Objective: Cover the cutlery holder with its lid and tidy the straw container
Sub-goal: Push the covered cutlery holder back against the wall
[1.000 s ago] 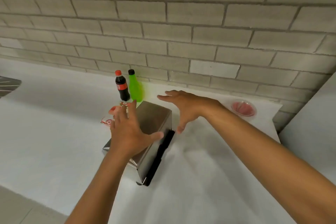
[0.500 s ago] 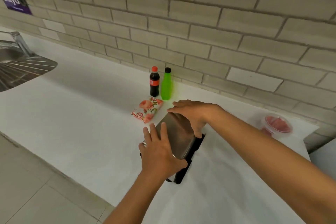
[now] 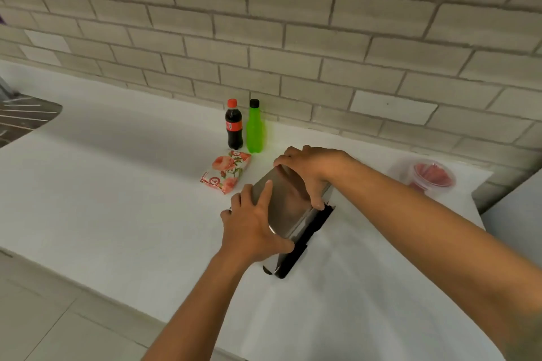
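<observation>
A shiny steel lid (image 3: pixel 283 205) sits on the cutlery holder, whose black side (image 3: pixel 305 240) shows along the right edge, on the white counter. My left hand (image 3: pixel 253 226) grips the lid's near end, fingers spread over its top. My right hand (image 3: pixel 311 170) clasps the far end, thumb down the right side. The holder's inside is hidden under the lid. A clear round container with red contents (image 3: pixel 431 176) stands at the far right of the counter.
A cola bottle (image 3: pixel 233 124) and a green bottle (image 3: pixel 255 127) stand against the brick wall. A floral napkin pack (image 3: pixel 225 173) lies just left of the holder. A steel sink drainer (image 3: pixel 20 120) is at far left. The counter's front edge (image 3: pixel 117 299) drops to a tiled floor.
Both hands have closed onto the lid, from hovering open a second ago. The lid has settled lower and flatter on the holder. The view has shifted, and the napkin pack now shows.
</observation>
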Tool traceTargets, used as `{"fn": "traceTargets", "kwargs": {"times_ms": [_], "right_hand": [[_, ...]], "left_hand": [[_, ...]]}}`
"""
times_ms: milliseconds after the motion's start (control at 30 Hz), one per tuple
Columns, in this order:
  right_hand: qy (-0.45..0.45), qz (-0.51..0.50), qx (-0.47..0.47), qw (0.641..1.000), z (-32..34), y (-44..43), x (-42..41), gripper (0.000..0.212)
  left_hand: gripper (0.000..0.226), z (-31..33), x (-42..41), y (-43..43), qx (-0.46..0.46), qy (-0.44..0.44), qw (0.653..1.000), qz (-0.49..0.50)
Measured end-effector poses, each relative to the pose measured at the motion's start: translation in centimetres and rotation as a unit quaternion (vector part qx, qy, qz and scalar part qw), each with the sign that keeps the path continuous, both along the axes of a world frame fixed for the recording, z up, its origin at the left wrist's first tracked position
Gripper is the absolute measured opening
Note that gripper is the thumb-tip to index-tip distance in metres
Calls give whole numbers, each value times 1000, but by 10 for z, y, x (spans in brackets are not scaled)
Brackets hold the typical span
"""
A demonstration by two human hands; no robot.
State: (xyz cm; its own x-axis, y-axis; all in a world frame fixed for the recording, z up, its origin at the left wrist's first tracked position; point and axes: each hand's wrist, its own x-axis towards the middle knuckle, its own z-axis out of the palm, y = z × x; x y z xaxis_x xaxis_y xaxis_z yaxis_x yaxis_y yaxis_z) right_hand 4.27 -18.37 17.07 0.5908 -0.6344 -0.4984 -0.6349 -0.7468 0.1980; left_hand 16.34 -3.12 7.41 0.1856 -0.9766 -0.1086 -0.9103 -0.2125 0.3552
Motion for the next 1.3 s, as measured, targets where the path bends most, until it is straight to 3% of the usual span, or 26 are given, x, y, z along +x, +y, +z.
{"fn": "traceTargets", "kwargs": {"times_ms": [167,467,767,867,967,1100,1300], "right_hand": [[-30,-71,20,997,0,0,-25,124],[-78,-184,2,980,-11,5,-75,129],[-221,-277,-44,934,-64,15,-126,141],[-296,-310,-4,904,-81,22,-140,140],[-355,-318,-22,879,-96,29,-148,127],[-342,-314,-46,884,-101,28,-148,125],[-336,-314,-73,885,-107,20,-147,128]], "left_hand": [[142,8,13,-24,43,23,996,-80],[134,28,13,-72,111,4,970,-216],[97,7,-4,-81,-48,-31,973,-225],[100,-7,-9,-84,-62,-56,976,-203],[105,-16,-14,-88,-87,-79,973,-201],[118,-23,-25,-97,-104,-140,966,-189],[122,-26,-33,-115,-106,-151,964,-189]]}}
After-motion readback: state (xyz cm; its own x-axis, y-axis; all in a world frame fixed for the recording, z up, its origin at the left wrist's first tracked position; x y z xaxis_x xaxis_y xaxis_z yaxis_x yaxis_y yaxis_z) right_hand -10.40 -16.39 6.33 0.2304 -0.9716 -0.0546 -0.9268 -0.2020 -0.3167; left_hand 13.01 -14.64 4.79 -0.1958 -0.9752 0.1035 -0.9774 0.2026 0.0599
